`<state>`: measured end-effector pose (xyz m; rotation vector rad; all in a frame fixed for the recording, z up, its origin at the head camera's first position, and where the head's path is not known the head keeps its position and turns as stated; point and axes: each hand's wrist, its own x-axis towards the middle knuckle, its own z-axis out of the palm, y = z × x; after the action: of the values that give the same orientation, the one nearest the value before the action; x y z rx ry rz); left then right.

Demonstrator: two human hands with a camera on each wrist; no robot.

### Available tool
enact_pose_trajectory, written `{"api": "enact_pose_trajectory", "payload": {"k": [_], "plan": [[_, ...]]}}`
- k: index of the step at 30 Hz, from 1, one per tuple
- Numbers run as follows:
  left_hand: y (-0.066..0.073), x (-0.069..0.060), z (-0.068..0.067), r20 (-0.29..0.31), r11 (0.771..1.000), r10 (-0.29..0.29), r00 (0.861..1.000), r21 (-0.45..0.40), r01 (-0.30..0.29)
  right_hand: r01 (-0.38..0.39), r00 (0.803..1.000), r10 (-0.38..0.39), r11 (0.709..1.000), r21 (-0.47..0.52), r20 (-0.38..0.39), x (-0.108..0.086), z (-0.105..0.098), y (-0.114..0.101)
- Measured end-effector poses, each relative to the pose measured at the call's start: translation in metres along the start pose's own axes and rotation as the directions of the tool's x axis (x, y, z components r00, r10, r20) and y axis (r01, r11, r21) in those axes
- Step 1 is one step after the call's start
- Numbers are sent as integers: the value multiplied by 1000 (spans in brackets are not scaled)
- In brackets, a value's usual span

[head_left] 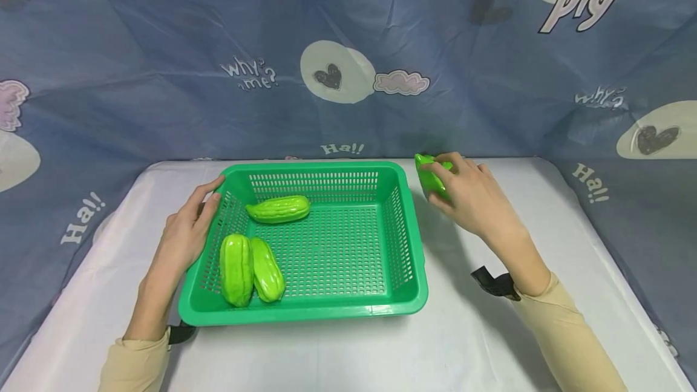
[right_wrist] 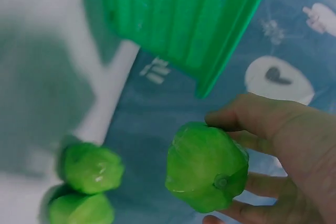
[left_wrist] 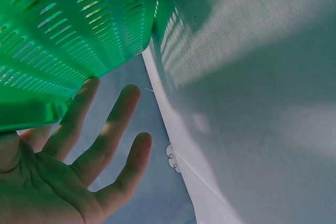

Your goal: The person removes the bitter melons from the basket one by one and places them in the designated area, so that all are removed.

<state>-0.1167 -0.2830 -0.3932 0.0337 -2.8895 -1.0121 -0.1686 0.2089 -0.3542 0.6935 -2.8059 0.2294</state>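
A green plastic basket [head_left: 348,308] holds three shiny, ribbed green bitter melons: one at the back left [head_left: 279,209], one at the front left [head_left: 236,270] and one leaning beside that [head_left: 268,269]. At the basket's left rim, my left hand [head_left: 182,235] rests its thumb and fingertips; its other fingers spread, fairly straight, along the outer side in the left wrist view. Beyond the basket's right side, my right hand [head_left: 468,192] holds another bitter melon [right_wrist: 207,166] between thumb and fingers. Part of that melon is hidden by the fingers in the head view.
Two more bitter melons, an upper one [right_wrist: 93,167] and a lower one [right_wrist: 81,209], lie close together on the table in the right wrist view. White cloth [head_left: 348,356] covers the table. A blue printed curtain [head_left: 348,120] hangs along its back and sides.
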Motion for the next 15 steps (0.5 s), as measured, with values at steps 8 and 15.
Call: {"api": "enact_pose_trajectory", "payload": {"k": [8,15], "plan": [[1,-1,0,-3,1000,12,1000,-1,-12,-100,993,100,995,-3,64,1,10,30],[0,0,0,-1,1000,0,1000,-3,0,-141,989,140,990,19,52,1,10,45]]}}
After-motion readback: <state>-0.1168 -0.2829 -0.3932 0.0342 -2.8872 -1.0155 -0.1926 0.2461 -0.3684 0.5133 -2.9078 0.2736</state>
